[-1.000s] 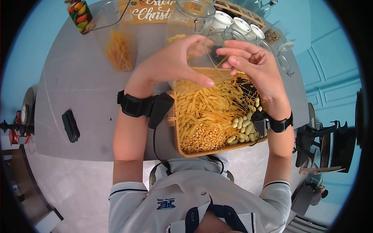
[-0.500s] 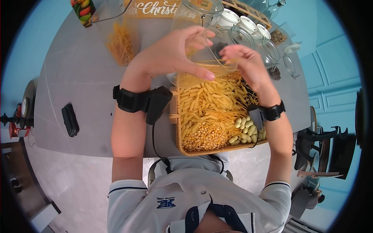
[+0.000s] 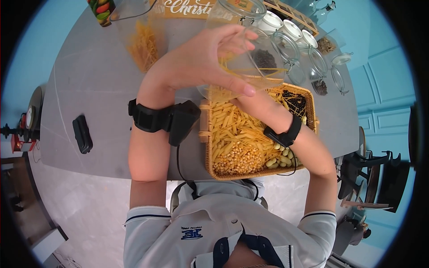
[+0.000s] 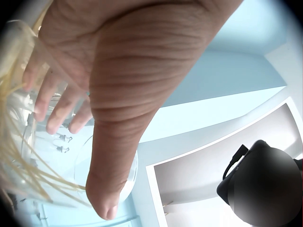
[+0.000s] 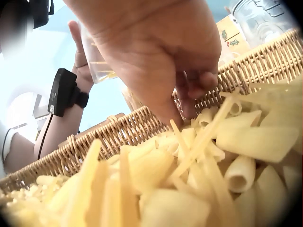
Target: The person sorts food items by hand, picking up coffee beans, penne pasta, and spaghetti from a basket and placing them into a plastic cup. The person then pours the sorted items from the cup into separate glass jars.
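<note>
My left hand point(image 3: 196, 62) holds a clear container point(image 3: 278, 81) tilted above the back of the basket, its thumb along the near side. Long thin yellow pasta strands point(image 4: 28, 165) lie inside it. The wicker basket point(image 3: 208, 154) bears penne point(image 5: 258, 137), corn kernels point(image 3: 237, 158), peanuts point(image 3: 284, 156), black beans point(image 3: 295, 102) and pasta strands. My right hand point(image 5: 156, 61) reaches down into the basket, fingers bent and fingertips among the penne by the wicker wall. Whether it pinches a piece I cannot tell. In the head view the left hand and container hide its fingers.
Another clear container with pasta point(image 3: 144, 47) stands at the back left. A black case point(image 3: 82, 134) lies on the left of the table. Open glass jars point(image 3: 313, 64), white lidded jars point(image 3: 291, 30) and a Christmas sign point(image 3: 187, 10) line the back.
My right hand has left the container's mouth and moved left and down into the basket. The left hand keeps its hold on the container, where strands now show at the mouth.
</note>
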A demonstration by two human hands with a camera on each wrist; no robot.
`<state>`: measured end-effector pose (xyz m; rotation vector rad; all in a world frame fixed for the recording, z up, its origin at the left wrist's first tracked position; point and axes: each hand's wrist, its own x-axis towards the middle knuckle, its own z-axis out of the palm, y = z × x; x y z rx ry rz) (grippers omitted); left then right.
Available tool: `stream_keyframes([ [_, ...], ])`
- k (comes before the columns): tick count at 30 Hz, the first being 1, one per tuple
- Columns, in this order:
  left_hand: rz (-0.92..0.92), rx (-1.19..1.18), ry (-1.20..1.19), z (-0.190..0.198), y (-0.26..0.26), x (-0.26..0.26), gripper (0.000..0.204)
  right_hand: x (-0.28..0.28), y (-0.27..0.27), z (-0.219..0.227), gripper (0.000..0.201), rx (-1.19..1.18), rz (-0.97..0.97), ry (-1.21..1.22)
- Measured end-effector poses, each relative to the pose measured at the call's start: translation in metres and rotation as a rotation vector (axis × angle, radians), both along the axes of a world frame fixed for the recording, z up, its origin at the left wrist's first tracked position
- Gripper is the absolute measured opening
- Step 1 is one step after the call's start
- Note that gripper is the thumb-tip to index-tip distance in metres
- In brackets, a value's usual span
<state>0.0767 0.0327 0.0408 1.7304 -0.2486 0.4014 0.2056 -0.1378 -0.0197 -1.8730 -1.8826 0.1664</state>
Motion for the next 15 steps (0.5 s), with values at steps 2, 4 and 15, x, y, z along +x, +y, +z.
stream_keyframes([
  [2,0.002,0.011,-0.008,0.001,0.001,-0.001,0.093,0.001,0.0,-0.009,0.041,0.008,0.0,0.037],
  [4,0.004,0.011,-0.015,0.002,0.0,-0.002,0.093,0.0,0.002,-0.012,0.04,0.007,-0.027,0.028],
  [15,0.085,0.055,-0.037,0.004,0.004,-0.007,0.087,-0.01,-0.002,0.012,0.024,-0.134,0.034,-0.053],
])
